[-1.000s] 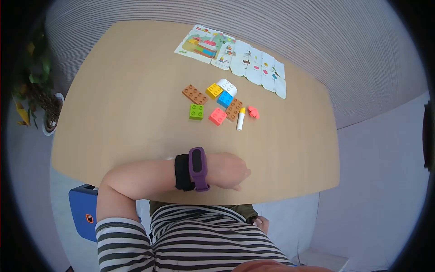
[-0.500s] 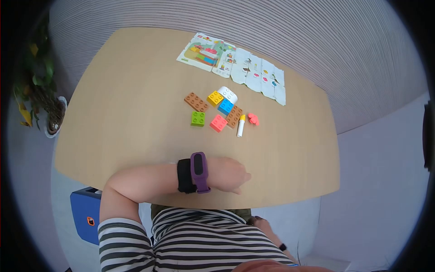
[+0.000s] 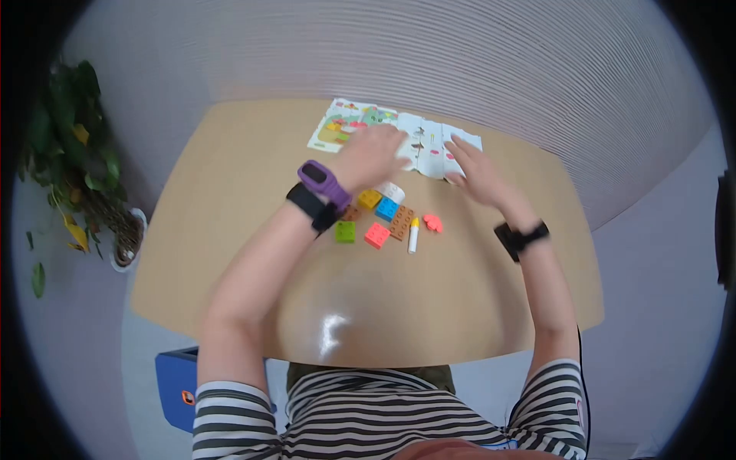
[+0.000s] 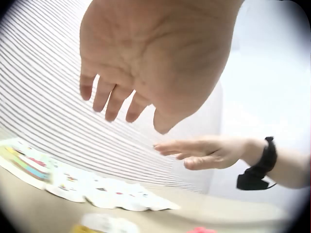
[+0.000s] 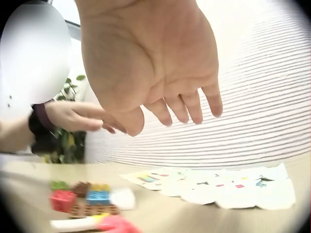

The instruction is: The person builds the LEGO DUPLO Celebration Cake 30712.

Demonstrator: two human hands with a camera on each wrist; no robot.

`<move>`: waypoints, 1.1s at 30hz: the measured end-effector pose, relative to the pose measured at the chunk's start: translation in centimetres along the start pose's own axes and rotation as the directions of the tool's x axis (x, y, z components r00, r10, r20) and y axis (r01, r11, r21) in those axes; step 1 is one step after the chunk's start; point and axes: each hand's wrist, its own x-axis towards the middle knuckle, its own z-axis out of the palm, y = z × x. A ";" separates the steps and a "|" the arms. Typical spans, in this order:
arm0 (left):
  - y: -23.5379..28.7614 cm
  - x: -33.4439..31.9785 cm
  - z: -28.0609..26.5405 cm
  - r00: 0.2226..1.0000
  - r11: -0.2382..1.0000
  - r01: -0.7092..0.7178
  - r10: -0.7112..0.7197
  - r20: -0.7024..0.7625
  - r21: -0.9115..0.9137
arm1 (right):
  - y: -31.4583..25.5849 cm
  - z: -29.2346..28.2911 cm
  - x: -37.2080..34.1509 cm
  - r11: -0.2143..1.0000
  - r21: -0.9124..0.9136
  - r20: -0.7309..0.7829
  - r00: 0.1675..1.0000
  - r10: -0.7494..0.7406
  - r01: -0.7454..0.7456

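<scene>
Both hands hover above the table with nothing held. In the head view the left hand (image 3: 371, 157) is over the picture sheet's left part, beyond the bricks, fingers spread. The right hand (image 3: 484, 175) is near the right end of the sheet (image 3: 412, 160). Both wrist views show relaxed, parted fingers on the left hand (image 4: 155, 58) and right hand (image 5: 155, 58). Below them lie a yellow brick (image 3: 369, 199), a blue brick (image 3: 386, 209), a white piece (image 3: 393, 192), a green brick (image 3: 346, 232), a coral brick (image 3: 377, 235) and a brown plate (image 3: 402, 222); another brown plate is partly hidden by the left wrist.
A white stick with a yellow tip (image 3: 414, 236) and a coral flower-like piece (image 3: 433, 223) lie right of the bricks. The wooden table (image 3: 429, 307) meets a ribbed wall behind. A potted plant (image 3: 84, 169) and a blue box (image 3: 172, 391) are at the left.
The left hand has risen from the table's near edge and moved forward over the sheet. My right hand has come up from beside the body to above the table. The head view has shifted.
</scene>
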 end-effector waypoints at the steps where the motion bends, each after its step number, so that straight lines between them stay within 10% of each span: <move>1: -1.9 1.0 0.3 0.996 0.995 0.066 -0.062 -0.059 0.075 | 0.7 0.7 2.8 0.997 -0.055 -0.009 0.998 0.057 -0.057; 13: -12.5 2.1 0.8 0.852 0.819 0.478 -0.520 0.061 0.318 | 5.3 3.2 11.6 0.859 -0.137 0.162 0.844 0.511 -0.493; 33: -13.9 1.4 2.2 0.859 0.775 0.478 -0.511 -0.036 0.412 | 5.1 2.9 10.5 0.853 -0.126 -0.003 0.860 0.511 -0.507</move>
